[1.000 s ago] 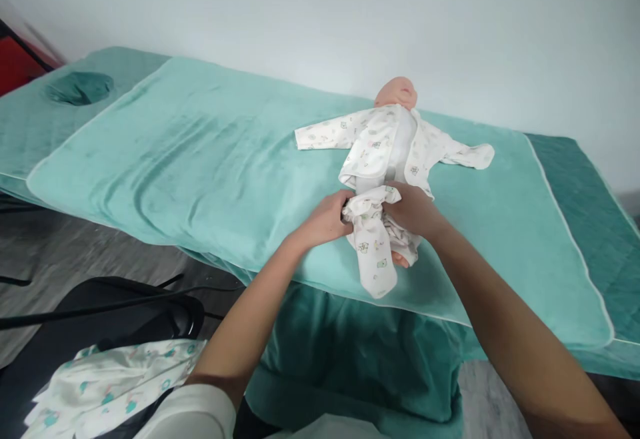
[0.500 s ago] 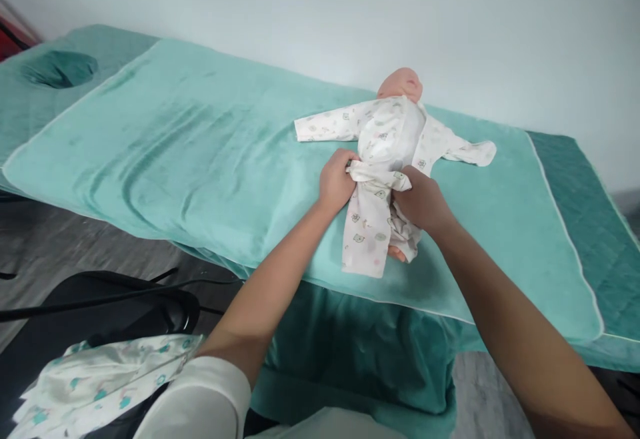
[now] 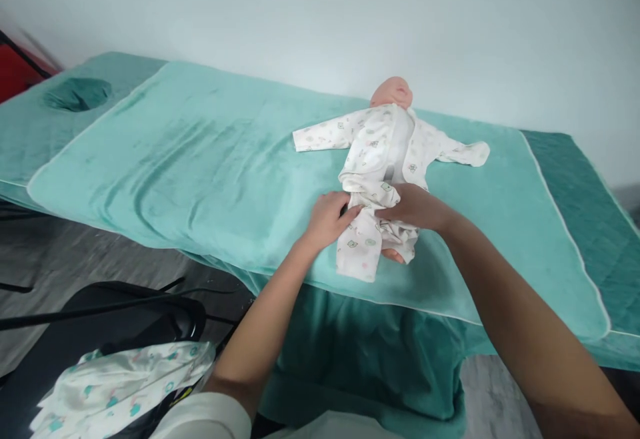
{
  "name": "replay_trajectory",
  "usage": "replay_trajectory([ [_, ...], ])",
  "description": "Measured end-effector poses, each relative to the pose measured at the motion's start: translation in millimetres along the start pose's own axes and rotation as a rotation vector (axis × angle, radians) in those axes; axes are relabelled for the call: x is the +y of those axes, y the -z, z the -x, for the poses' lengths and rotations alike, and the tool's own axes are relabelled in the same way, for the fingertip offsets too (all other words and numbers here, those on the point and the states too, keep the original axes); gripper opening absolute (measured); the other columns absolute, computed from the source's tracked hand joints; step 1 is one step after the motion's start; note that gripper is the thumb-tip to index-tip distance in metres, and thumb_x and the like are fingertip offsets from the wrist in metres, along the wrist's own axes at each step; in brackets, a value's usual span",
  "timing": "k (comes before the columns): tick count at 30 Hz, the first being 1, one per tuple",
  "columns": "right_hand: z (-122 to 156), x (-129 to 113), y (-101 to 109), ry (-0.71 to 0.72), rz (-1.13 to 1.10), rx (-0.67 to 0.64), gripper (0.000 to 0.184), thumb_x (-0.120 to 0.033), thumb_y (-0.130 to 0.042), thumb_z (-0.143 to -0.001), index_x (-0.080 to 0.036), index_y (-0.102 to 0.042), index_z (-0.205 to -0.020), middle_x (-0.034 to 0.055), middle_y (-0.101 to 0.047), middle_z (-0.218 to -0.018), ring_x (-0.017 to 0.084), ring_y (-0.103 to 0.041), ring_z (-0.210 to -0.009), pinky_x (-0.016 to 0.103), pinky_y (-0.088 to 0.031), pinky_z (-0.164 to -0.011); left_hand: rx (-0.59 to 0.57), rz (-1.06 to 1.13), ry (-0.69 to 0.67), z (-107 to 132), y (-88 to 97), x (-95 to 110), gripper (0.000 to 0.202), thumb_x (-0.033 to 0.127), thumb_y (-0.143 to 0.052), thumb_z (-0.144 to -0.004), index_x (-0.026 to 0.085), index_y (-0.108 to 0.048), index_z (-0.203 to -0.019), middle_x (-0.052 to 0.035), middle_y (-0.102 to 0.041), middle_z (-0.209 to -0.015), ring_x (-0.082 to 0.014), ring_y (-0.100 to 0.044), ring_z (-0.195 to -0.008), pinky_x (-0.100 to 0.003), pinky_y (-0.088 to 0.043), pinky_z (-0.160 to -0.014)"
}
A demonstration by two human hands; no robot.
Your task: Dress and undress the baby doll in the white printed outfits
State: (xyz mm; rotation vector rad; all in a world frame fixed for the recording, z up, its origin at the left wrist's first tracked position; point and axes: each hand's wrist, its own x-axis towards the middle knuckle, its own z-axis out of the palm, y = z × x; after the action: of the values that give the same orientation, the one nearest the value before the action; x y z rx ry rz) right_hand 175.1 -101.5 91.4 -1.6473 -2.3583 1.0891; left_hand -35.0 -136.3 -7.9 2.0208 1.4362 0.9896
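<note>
White printed sleepsuit [image 3: 373, 159] lies on a baby doll [image 3: 393, 91] at centre frame, spread over a teal towel [image 3: 200, 159]; left hand [image 3: 327, 219] pinches the suit's leg fabric just left of centre; right hand [image 3: 413, 207] clamps the bunched cloth beside it; another printed garment [image 3: 120, 385] sits lower left.
</note>
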Motion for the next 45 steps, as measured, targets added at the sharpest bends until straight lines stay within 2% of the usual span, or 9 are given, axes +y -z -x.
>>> replay_trajectory([
  [3, -4.5, 3.2, -6.3, 0.013, 0.07, 0.121, 0.018, -0.03, -0.065, -0.081, -0.02, -0.074, -0.094, 0.0047, -0.076, -0.099, 0.028, -0.069, -0.094, 0.031, -0.048, -0.076, 0.017, -0.034, -0.009, -2.5, -3.5, -1.3, 0.039, 0.044, -0.041, -0.103, 0.021, -0.052, -0.073, -0.0013, -0.057, -0.069, -0.0176, -0.052, -0.069, -0.033, -0.033, -0.07],
  [11, -12.8, 9.3, -24.9, -0.051, -0.042, 0.498, 0.021, -0.027, -0.054, -0.087, -0.019, -0.07, -0.096, 0.01, -0.074, -0.103, 0.028, -0.065, -0.093, 0.036, -0.049, -0.079, 0.32, -0.196, 0.13, -45.0, -17.5, -0.2, 0.042, 0.049, -0.029, -0.106, 0.02, -0.056, -0.093, -0.0067, -0.065, -0.093, -0.0196, -0.059, -0.081, -0.031, -0.032, -0.066],
  [15, -15.2, 8.2, -28.5, -0.074, -0.086, 0.525, 0.019, -0.027, -0.055, -0.086, -0.019, -0.07, -0.095, 0.0104, -0.074, -0.099, 0.03, -0.065, -0.092, 0.039, -0.049, -0.08, 0.368, -0.152, 0.152, -53.3, -20.6, -0.7, 0.038, 0.048, -0.034, -0.105, 0.021, -0.055, -0.09, -0.0054, -0.063, -0.09, -0.0186, -0.058, -0.08, -0.03, -0.034, -0.069],
  [20, -4.9, 15.4, -21.4, -0.006, -0.278, 0.386, 0.036, -0.043, -0.068, -0.083, -0.022, -0.068, -0.112, 0.007, -0.073, -0.11, 0.03, -0.065, -0.099, 0.04, -0.051, -0.084, 0.496, 0.324, 0.083, -54.1, -13.3, -10.1, 0.032, 0.046, -0.042, -0.103, 0.021, -0.058, -0.091, -0.0028, -0.063, -0.09, -0.0163, -0.059, -0.086, -0.028, -0.044, -0.081],
  [24, 7.0, 28.5, -7.7, 0.066, -0.557, 0.261, 0.044, -0.06, -0.071, -0.081, -0.021, -0.068, -0.1, 0.0028, -0.069, -0.09, 0.02, -0.061, -0.079, 0.031, -0.048, -0.068, 0.411, 0.616, 0.117, -60.2, -8.5, -15.5, 0.028, 0.041, -0.049, -0.1, 0.019, -0.066, -0.095, -0.0037, -0.069, -0.098, -0.0166, -0.062, -0.096, -0.028, -0.047, -0.089],
  [30, 4.3, 48.7, 2.7, 0.118, -0.811, 0.653, 0.028, -0.048, -0.071, -0.084, -0.021, -0.066, -0.087, 0.0014, -0.065, -0.084, 0.013, -0.055, -0.07, 0.026, -0.042, -0.061, 0.238, 0.641, 0.197, -58.5, -6.2, -13.6, 0.015, 0.03, -0.063, -0.088, 0.02, -0.072, -0.094, -0.001, -0.071, -0.091, -0.0149, -0.061, -0.086, -0.026, -0.045, -0.078],
  [34, -5.8, 53.0, -6.3, 0.04, -0.455, 0.824, 0.02, -0.037, -0.07, -0.081, -0.021, -0.065, -0.091, 0.0022, -0.063, -0.084, 0.015, -0.054, -0.07, 0.029, -0.044, -0.066, 0.216, 0.647, 0.185, -58.4, -5.4, -13.2, 0.019, 0.028, -0.069, -0.082, 0.021, -0.073, -0.1, -0.0004, -0.069, -0.091, -0.0138, -0.061, -0.086, -0.025, -0.043, -0.077],
  [39, -14.6, 49.3, -19.2, 0.113, 0.083, 0.856, 0.032, -0.033, -0.072, -0.077, -0.019, -0.061, -0.104, 0.01, -0.059, -0.109, 0.021, -0.056, -0.084, 0.035, -0.046, -0.076, 0.232, 0.645, 0.2, -74.3, -3.9, -3.7, 0.016, 0.025, -0.068, -0.081, 0.02, -0.07, -0.096, 0.0003, -0.064, -0.084, -0.0119, -0.056, -0.076, -0.026, -0.043, -0.073],
  [45, -22.2, 39.8, -21.5, 0.019, 0.328, 0.799, 0.013, -0.032, -0.055, -0.093, -0.021, -0.051, -0.087, 0.0091, -0.058, -0.095, 0.023, -0.053, -0.081, 0.032, -0.033, -0.066, 0.049, 0.105, 0.088, -86.3, 0.1, 32.1, 0.032, 0.026, -0.078, -0.075, 0.022, -0.059, -0.101, -0.0026, -0.059, -0.102, -0.016, -0.055, -0.085, -0.03, -0.044, -0.073],
])
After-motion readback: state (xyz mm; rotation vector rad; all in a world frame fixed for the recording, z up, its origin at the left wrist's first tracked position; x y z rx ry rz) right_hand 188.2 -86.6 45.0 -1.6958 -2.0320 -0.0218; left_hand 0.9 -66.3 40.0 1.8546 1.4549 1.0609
